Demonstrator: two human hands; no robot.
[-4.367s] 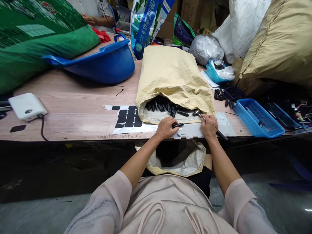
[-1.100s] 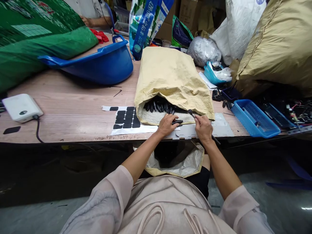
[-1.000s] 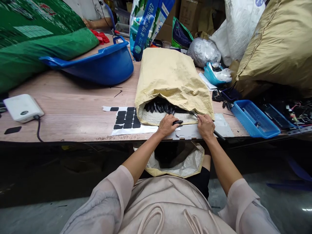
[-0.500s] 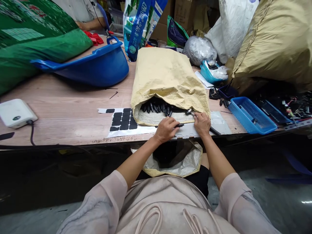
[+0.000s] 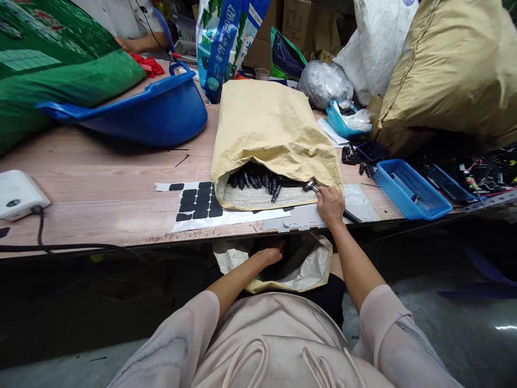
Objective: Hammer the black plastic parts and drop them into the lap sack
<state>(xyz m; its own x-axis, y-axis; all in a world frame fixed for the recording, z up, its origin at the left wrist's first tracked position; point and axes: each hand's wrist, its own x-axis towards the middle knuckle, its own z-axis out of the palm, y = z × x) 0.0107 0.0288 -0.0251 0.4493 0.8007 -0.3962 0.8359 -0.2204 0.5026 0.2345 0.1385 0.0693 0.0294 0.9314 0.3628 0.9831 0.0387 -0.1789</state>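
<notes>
My right hand point(image 5: 331, 206) is closed round a hammer point(image 5: 352, 216) at the table's front edge. The hammer's metal head points toward the mouth of a yellow woven bag point(image 5: 264, 116) lying on the table. Many black tube-like parts point(image 5: 258, 179) show inside that bag, one jutting out over its white lining. Below the table edge, my left hand point(image 5: 273, 254) reaches into the mouth of a second woven bag point(image 5: 311, 269) on my lap. Its fingers are in shadow, and whether they hold anything is hidden.
A sheet of black stickers point(image 5: 200, 202) and a grey board point(image 5: 278, 222) lie along the table edge. A blue basin point(image 5: 137, 116) stands left, a blue basket point(image 5: 412, 188) right. A white box with a cable point(image 5: 20, 194) sits far left. Someone's forearm point(image 5: 141, 43) shows behind.
My left hand, which held a black tube-like part over the table edge, has dropped into the lower bag. My right hand stays on the hammer. The view has shifted slightly.
</notes>
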